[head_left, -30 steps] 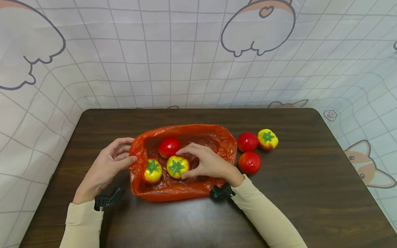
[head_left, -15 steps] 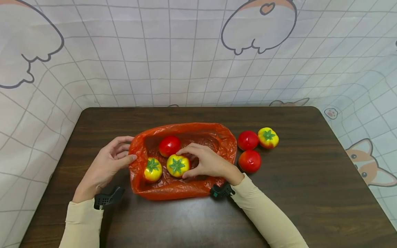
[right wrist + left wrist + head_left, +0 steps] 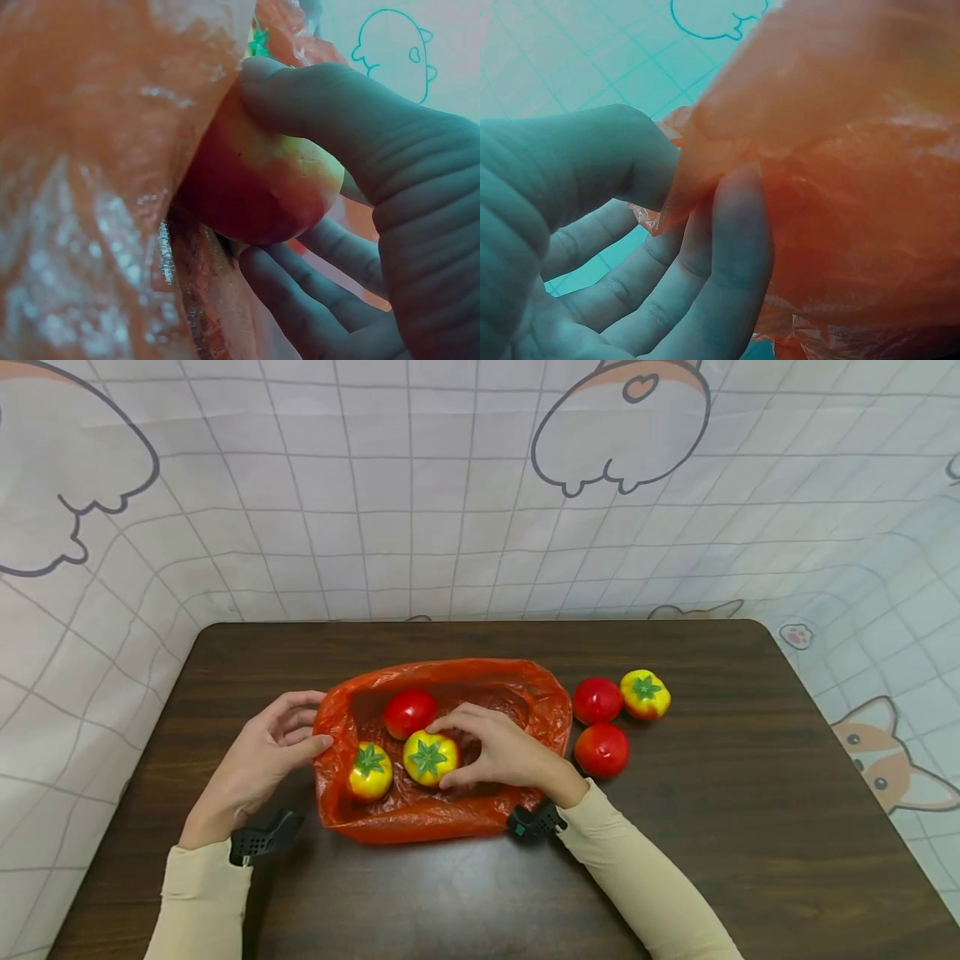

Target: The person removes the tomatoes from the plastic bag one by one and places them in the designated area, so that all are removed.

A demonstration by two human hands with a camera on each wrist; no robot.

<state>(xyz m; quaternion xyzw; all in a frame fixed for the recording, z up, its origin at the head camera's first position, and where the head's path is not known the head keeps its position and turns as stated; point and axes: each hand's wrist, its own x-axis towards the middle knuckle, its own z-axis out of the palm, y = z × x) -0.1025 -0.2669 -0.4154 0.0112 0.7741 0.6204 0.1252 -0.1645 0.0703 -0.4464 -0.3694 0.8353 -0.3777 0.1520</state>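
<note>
An orange-red plastic bag [image 3: 420, 832] lies with its mouth wide on the table. My left hand [image 3: 258, 760] pinches its left rim between thumb and fingers; the left wrist view shows a fold of the film [image 3: 705, 157] there. Inside the bag, my right hand [image 3: 502, 752] holds a glossy yellow-red fruit with a green star-shaped cap [image 3: 431, 758], thumb on one side and fingers on the other. Its reddish underside [image 3: 262, 187] shows in the right wrist view. Beside it in the bag sit a similar capped fruit [image 3: 370, 772] and a plain red fruit [image 3: 410, 713].
Right of the bag, two red fruits [image 3: 602, 751] and one yellow-red fruit with a green cap [image 3: 645, 695] stand close together on the dark wooden table [image 3: 750, 827]. A white gridded cloth [image 3: 420, 527] with cartoon animals hangs behind and at the sides.
</note>
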